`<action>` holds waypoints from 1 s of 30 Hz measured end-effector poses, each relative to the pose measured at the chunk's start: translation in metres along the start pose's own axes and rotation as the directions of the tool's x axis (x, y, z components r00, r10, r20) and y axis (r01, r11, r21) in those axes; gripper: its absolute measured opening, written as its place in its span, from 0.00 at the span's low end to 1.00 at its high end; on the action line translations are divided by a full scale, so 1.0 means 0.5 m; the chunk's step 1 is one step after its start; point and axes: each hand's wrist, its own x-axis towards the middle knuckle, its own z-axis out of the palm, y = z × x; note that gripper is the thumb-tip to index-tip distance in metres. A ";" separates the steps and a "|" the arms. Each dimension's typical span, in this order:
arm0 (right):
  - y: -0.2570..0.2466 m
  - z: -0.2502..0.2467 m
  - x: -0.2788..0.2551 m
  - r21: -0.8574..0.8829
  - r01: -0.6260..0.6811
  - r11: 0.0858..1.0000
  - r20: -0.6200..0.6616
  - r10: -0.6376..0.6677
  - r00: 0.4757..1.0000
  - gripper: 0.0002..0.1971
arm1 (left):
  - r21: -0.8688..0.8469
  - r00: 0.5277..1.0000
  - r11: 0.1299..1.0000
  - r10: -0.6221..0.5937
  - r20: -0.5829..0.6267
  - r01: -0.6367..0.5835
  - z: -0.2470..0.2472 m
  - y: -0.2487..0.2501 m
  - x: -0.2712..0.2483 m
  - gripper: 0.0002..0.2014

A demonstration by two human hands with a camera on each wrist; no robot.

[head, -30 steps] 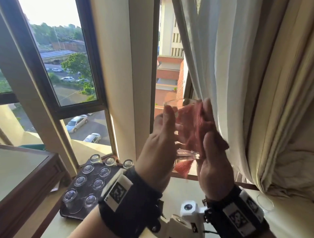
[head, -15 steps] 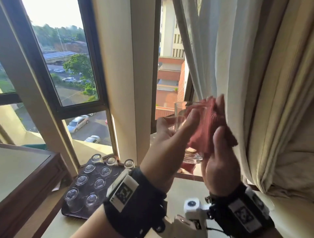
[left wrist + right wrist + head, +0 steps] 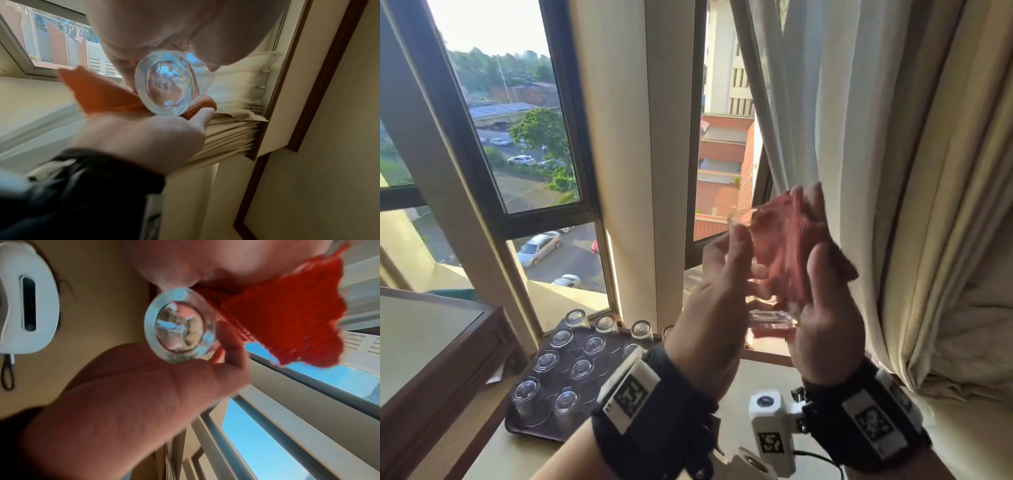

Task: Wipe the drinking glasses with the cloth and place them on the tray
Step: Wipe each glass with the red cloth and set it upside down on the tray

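I hold a clear drinking glass (image 3: 772,318) up in front of the window, its thick base toward me (image 3: 170,87) (image 3: 179,331). My left hand (image 3: 748,260) grips its left side, thumb near the rim. In my right hand (image 3: 815,233) is a red cloth (image 3: 784,246) (image 3: 277,324), held against the glass's right side with thumb and fingers curled round it. A cloth corner (image 3: 96,92) sticks out past the base. Low on the left lies a dark tray (image 3: 534,430) carrying several upside-down glasses (image 3: 582,368).
A wooden-edged table (image 3: 448,359) stands left of the tray. Cream curtains (image 3: 893,171) hang close behind and to the right of my hands. The window frame (image 3: 585,192) and a pale wall post (image 3: 640,171) rise behind the tray. The tray sits on a pale sill (image 3: 760,380).
Both hands and the glass have drifted right and slightly up. My left hand has shifted its grip round the glass, and the cloth now covers more of the glass's side.
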 end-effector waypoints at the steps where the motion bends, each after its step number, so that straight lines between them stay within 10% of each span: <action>1: -0.008 -0.001 0.005 -0.009 0.006 1.000 -0.007 -0.006 1.000 0.27 | 0.008 1.000 1.000 0.004 0.003 -0.004 0.003 -0.006 0.001 0.29; 6: -0.001 0.027 -0.038 -0.173 0.198 0.965 0.215 -0.159 0.964 0.25 | 0.037 0.997 0.998 0.062 -0.037 -0.060 -0.020 0.025 0.024 0.34; 12: 0.023 0.013 -0.036 0.026 0.007 1.000 0.051 -0.008 0.999 0.33 | 0.012 0.998 0.998 0.054 -0.016 -0.054 -0.015 0.011 0.009 0.30; 17: -0.004 0.018 -0.021 -0.152 0.203 0.967 0.195 -0.172 0.966 0.29 | 0.055 0.994 0.998 0.027 -0.108 -0.021 -0.003 0.000 0.013 0.35; 22: 0.040 0.029 -0.081 -0.188 0.144 0.972 0.208 -0.104 0.972 0.29 | 0.061 0.984 0.998 -0.005 -0.180 0.016 -0.034 0.040 0.038 0.58; 26: 0.020 0.016 -0.052 -0.025 -0.152 0.988 0.021 0.152 0.988 0.25 | 0.178 0.999 0.984 0.014 -0.030 -0.008 -0.027 0.009 0.013 0.42; 30: -0.017 0.004 -0.001 -0.048 -0.090 0.995 -0.078 0.086 0.993 0.35 | 0.141 0.998 0.990 -0.014 0.061 0.005 -0.005 -0.010 -0.007 0.30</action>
